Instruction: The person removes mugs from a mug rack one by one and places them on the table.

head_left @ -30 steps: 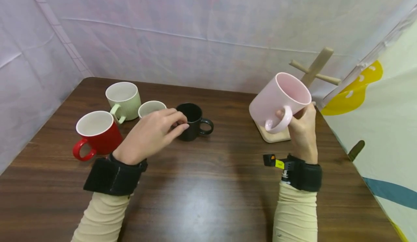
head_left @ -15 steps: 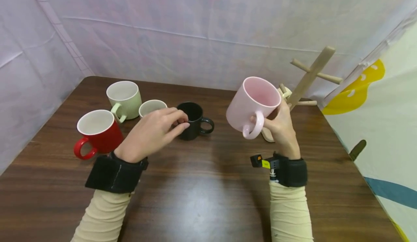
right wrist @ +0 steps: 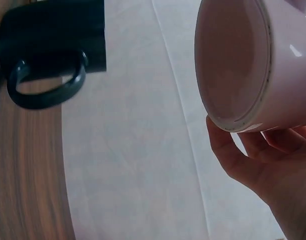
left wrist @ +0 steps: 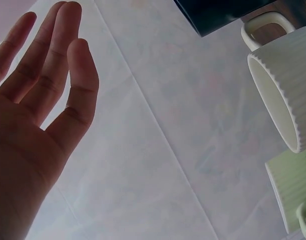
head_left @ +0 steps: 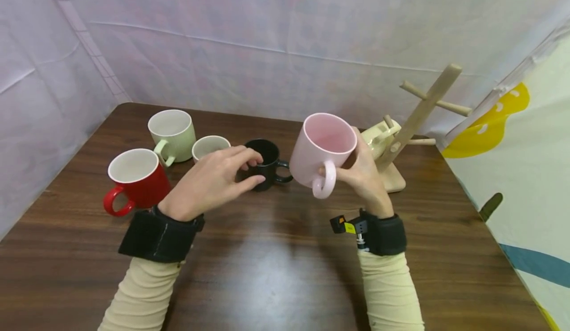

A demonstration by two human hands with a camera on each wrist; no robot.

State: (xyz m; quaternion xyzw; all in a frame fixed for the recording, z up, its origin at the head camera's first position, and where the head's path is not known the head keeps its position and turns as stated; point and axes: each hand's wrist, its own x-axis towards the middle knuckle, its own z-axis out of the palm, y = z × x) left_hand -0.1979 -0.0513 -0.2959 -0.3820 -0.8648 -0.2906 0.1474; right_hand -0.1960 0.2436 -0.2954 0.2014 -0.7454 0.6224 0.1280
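Note:
My right hand (head_left: 367, 175) holds a pink mug (head_left: 311, 163) tilted above the table, its handle toward me. The right wrist view shows the underside of the pink mug (right wrist: 233, 65) with fingers against its side. My left hand (head_left: 209, 180) hovers in front of a white mug (head_left: 209, 145) and beside a black mug (head_left: 267, 172). In the left wrist view the left hand (left wrist: 43, 95) holds nothing, its fingers apart from the thumb. That view also shows the ribbed white mug (left wrist: 288, 85). The black mug's handle points right.
A red mug (head_left: 144, 187) and a light green mug (head_left: 178, 138) stand at the left of the brown table (head_left: 267, 271). Behind my right hand is a wooden mug rack (head_left: 418, 118) with pegs, a cream mug (head_left: 378, 135) hanging on it. A fabric wall (head_left: 267, 49) borders the back.
My right hand has carried the pink mug left, away from the rack, uncovering the cream mug there. The left hand stays nearly in place, its thumb and fingers now spread farther apart.

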